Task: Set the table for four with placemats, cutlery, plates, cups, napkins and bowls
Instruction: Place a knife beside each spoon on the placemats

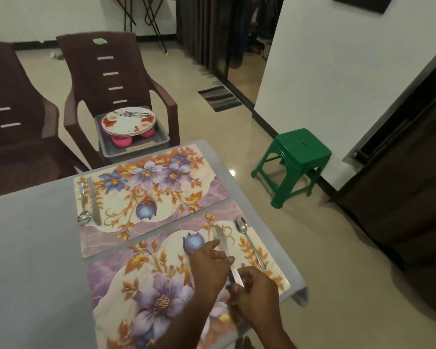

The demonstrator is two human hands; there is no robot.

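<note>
A table knife lies on the near floral placemat, toward its right end, its blade pointing away from the person. The left hand rests over the knife's middle, fingers stretched out and loose, fingertips touching the blade at its left edge. The right hand sits at the handle end, its fingers curled around the handle. Just beside the knife, to its right and not touching it, a spoon lies on the same placemat, bowl end farthest from the person. A second floral placemat lies beyond, edge to edge with the first, carrying another spoon and knife side by side at its left end. Both mats lie on a grey table. Behind the table, a brown plastic chair holds a grey tray with stacked white plates, cutlery lying on the top plate, and pink bowls under the plates. A green stool stands on the floor to the right.
</note>
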